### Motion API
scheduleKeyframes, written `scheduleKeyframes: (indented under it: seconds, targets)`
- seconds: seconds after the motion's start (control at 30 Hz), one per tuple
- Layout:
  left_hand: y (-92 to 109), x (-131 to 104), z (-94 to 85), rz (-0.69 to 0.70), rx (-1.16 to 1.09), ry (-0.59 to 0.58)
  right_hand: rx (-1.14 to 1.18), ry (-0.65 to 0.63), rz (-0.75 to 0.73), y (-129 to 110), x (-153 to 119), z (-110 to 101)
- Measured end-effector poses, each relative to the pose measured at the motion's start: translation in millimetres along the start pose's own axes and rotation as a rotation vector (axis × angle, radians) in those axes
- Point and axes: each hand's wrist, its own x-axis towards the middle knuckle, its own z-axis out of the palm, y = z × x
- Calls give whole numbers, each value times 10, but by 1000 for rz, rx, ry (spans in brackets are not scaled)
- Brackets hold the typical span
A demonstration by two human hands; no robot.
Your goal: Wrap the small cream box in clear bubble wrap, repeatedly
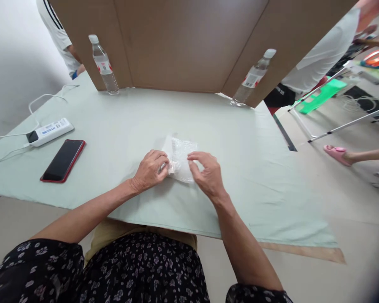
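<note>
A clear bubble-wrap bag point(185, 148) lies on the green tablecloth in front of me, its plastic crinkled. My left hand point(153, 168) is closed at the bag's left side, thumb and fingers bent together. At its fingertips shows a small whitish-pink piece point(173, 167), too small to name; whether it lies inside the plastic or on top I cannot tell. Over the bag's right part, my right hand point(207, 173) has thumb and forefinger curved toward each other with a small gap between the tips. Its other fingers are mostly hidden behind the forefinger.
A phone with a red case point(63, 160) and a white power strip point(50, 131) with cables lie left. Water bottles stand at the back left point(105, 69) and back right point(252, 80) against a cardboard screen point(177, 46). Other people are partly visible beyond it.
</note>
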Motion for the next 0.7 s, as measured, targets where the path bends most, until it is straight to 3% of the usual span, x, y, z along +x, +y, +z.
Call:
scheduleKeyframes:
  seconds: [0.07,0.17,0.33,0.53,0.7]
  targets:
    - [-27,-19,25,21,-49,23,3,-29,193,69,-43,-137]
    - [-46,-32,50,40,-109,29,-51,-190,433,166,-157,-262]
    - [-59,-34,64,16,-95,-15,-20,-279,614,149,-267,-211]
    - [-89,-60,90,25,-60,47,219,-256,743,-80,-228,-39]
    - [-123,-62,132,106,-70,138,370,-67,750,-76,-239,139]
